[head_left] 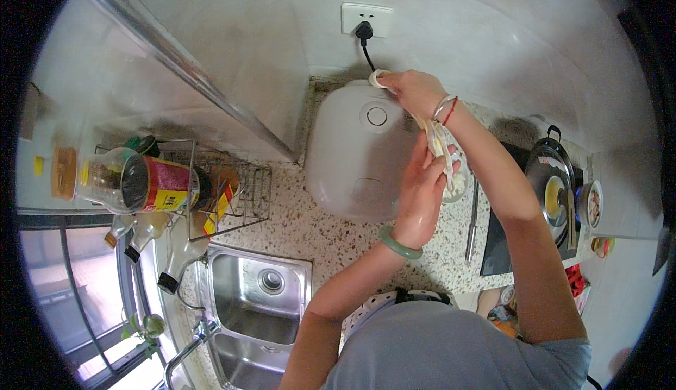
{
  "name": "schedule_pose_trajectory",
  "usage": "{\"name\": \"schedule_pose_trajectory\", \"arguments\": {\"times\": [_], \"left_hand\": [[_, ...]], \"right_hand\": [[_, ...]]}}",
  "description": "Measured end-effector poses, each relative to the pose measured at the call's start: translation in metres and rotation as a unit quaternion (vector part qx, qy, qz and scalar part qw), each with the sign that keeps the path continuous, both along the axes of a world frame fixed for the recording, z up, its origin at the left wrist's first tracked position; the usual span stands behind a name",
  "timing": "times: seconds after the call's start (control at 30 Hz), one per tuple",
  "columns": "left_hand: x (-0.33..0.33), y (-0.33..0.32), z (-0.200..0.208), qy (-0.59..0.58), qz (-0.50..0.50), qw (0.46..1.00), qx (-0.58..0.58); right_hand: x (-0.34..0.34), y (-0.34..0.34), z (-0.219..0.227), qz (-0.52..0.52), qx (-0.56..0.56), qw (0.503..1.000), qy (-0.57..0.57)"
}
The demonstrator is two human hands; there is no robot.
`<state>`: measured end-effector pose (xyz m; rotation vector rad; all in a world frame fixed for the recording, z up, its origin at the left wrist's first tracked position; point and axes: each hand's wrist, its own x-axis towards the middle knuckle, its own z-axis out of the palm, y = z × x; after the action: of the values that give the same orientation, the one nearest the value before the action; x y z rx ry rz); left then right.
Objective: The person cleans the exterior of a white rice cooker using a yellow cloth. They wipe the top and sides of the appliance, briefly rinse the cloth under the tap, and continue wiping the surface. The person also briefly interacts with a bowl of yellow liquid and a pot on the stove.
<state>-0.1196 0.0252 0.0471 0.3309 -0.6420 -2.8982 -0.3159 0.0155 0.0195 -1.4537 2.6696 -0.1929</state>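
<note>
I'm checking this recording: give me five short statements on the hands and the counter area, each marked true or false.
1. The left hand and right hand both touch pale strands. True.
2. A red string is worn on the right arm. True.
3. The green bangle is worn on that same arm. False: it is on the left arm.
4. A black plug sits in the wall socket. True.
5. The sink lies to the right of the rounded appliance. False: it lies to the left.
</note>
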Motion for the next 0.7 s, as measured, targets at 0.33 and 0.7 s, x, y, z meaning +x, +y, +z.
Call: {"name": "schedule_pose_trajectory", "arguments": {"times": [0.33, 0.7], "left_hand": [[0.016, 0.033, -0.004, -0.026, -0.101, 0.994, -0.015], [0.099, 0.046, -0.047, -0.087, -0.211, 0.909, -0.348]], "right_hand": [[0.026, 0.083, -0.022, -0.118, -0.163, 0.975, -0.096], [0.156, 0.144, -0.047, -0.181, -0.39, 0.879, -0.204]]}}
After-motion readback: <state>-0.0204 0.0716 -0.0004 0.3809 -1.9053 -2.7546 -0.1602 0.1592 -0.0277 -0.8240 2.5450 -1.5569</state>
